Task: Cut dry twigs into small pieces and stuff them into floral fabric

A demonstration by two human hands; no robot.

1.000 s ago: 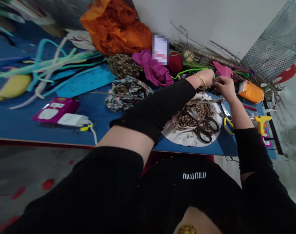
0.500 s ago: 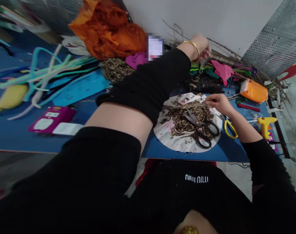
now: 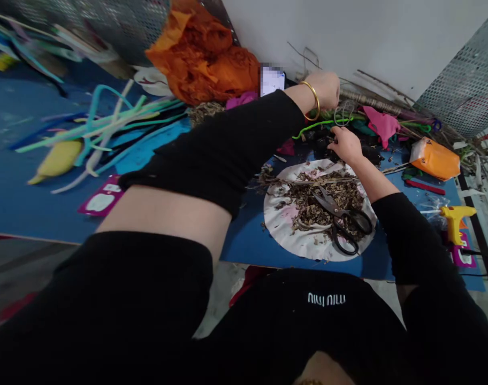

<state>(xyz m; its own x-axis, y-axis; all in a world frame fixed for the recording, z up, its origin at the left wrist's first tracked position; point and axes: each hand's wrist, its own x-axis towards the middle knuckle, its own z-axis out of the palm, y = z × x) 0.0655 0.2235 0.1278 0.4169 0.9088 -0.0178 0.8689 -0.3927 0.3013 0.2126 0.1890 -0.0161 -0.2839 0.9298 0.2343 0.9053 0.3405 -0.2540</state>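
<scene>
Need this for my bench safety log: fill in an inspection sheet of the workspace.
Surface: blue table, crumbs scattered on it.
Things in work: black-handled scissors, blades apart, on dry plant fragments over a white round sheet.
Clutter: crumpled orange material, coloured strips, orange packet, twigs at the back; yellow glue gun at the right.
Hands: left hand beside a thin looped strand, right hand just below it; grip unclear on both.
Cables: thin dark cable near the glue gun; connection unclear.
Surroundings: pale wall, perforated panels; blurred red scraps on the floor.
</scene>
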